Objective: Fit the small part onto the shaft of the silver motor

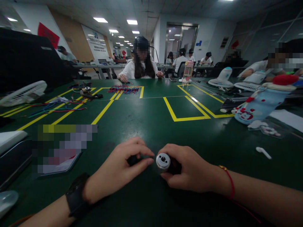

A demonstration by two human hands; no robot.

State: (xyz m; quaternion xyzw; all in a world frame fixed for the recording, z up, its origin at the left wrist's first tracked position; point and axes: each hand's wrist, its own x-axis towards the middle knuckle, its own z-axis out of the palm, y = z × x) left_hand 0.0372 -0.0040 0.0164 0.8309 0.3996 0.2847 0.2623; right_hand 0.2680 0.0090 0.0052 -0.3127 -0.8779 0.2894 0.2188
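In my right hand (189,170) is a small silver cylindrical motor (163,161), gripped around its side. Its round end, with a centre hub and small holes, faces up toward me. My left hand (129,160), with a black watch at the wrist, hovers just left of the motor. Its thumb and index finger curve toward the motor's end with a small gap between their tips, and I see nothing held there. Both hands are over the near middle of the green table (132,126). The motor's lower part is hidden by my right hand.
Left are a pixelated flat item (63,151), loose wires (54,107) and a white fan (23,93). A wire bundle (124,89) lies near a person (142,63) opposite. Right are a blue bottle (262,104), a white earbud (264,152) and another fan (221,78).
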